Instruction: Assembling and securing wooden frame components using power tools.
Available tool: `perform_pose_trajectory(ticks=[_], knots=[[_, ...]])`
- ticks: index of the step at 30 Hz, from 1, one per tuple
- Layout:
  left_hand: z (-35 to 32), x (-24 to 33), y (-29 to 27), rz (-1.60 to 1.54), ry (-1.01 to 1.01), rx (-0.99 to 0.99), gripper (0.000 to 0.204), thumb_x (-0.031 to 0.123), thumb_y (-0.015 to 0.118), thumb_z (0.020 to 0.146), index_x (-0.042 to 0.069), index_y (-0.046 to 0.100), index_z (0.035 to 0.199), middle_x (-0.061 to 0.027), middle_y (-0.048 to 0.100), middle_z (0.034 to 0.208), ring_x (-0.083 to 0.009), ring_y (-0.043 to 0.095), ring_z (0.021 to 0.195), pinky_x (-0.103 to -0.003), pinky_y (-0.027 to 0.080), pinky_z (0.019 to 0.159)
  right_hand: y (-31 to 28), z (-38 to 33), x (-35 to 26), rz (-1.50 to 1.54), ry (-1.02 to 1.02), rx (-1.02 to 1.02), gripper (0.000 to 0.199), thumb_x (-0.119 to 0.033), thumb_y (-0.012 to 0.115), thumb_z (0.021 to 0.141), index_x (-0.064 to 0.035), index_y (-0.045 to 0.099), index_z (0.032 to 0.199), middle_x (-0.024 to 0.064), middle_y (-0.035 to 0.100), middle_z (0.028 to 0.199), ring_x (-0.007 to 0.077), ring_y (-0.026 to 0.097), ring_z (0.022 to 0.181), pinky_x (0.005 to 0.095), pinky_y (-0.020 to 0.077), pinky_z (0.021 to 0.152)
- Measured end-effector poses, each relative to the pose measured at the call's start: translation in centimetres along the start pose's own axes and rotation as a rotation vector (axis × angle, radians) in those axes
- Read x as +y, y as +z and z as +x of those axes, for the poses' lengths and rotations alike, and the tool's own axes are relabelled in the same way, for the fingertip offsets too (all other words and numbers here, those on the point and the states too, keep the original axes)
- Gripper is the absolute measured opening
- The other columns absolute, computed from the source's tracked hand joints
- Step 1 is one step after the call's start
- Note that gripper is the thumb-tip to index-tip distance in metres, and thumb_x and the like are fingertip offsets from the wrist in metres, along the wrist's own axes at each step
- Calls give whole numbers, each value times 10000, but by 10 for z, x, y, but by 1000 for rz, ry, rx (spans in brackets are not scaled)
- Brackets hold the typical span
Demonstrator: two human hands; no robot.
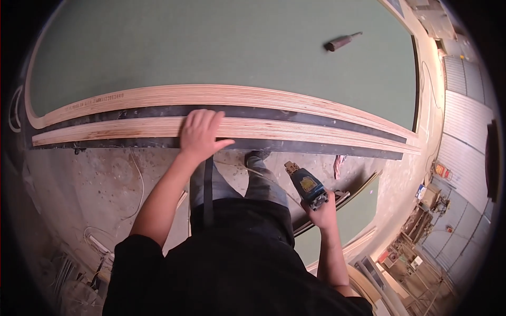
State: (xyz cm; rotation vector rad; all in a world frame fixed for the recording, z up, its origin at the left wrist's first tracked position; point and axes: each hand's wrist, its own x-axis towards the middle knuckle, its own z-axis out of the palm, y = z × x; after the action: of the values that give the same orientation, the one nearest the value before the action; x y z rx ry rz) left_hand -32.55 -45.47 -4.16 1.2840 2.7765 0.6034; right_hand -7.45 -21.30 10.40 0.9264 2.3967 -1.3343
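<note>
A long pale plywood strip (274,129) with layered edges runs across in front of me. On it lies my left hand (199,132), palm down, the thumb spread aside. A second layered plywood strip (174,94) runs parallel beyond it, along the near edge of a large green panel (211,45). A dark band (253,111) separates the two strips. My right hand (322,211) is closed round the grip of a teal nail gun (305,184). The tool's metal nose tilts up toward the near strip, apart from it.
A brown-handled tool (340,41) rests on the panel's far right. Another green board (342,216) leans low at my right. A thin cable (141,181) trails over the stained floor at left. Wood pieces and shelves (416,226) crowd the right side.
</note>
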Motion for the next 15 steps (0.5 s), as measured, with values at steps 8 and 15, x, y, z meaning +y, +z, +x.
perform_pose_trajectory(ticks=[8,15], knots=[[56,107,52,-84,78,-46,724,534,813,625,73,601,1142,-79,541,1017,-273,528,984,-395,430,916,-63,26,47,-42,-128,-91,236,-9,681,658,4,655,892,191,660,848,408,651,815,391,528,717],[54,105,61,26,89,-6,558,527,809,625,132,580,946,-46,484,901,-242,503,888,-358,442,800,-59,82,20,-226,-244,-194,338,-36,677,671,4,661,1007,226,670,914,431,642,863,414,532,755]])
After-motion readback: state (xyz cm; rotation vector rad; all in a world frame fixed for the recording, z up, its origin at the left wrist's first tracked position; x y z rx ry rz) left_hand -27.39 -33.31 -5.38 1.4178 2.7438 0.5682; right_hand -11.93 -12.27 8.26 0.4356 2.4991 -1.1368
